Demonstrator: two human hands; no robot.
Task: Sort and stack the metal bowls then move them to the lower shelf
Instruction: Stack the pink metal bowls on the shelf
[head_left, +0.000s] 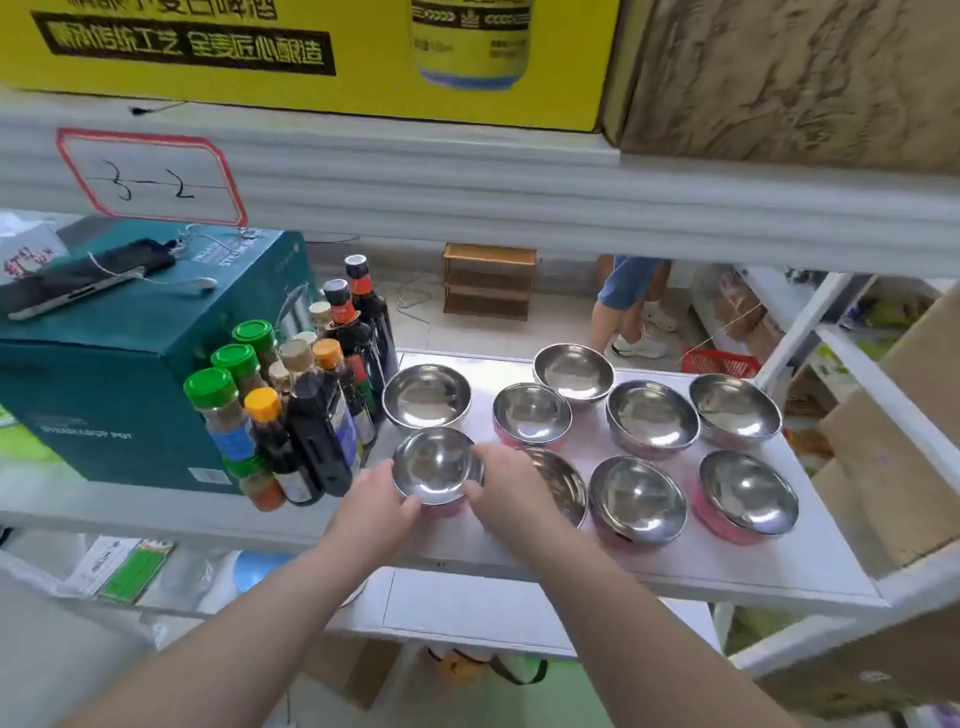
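Both hands close on one small metal bowl (437, 466) at the near left of the white shelf (727, 561): the left hand (376, 501) cups its rim from about 8 o'clock, and the right hand (506, 491) grips it from about 4 o'clock, fingers curled against the wall. The bowl sits upright, its pink outside showing just under the fingers. Seven other bowls stand open side up on the same shelf, and an eighth (558, 480) lies partly hidden behind the right hand. From the held bowl, one bowl (427, 396) is just beyond at 12 o'clock, and the rest spread toward 1 to 3 o'clock in two loose rows. Sauce and spice bottles (301, 400) crowd at 9 to 10 o'clock, beside a teal box (104, 395).
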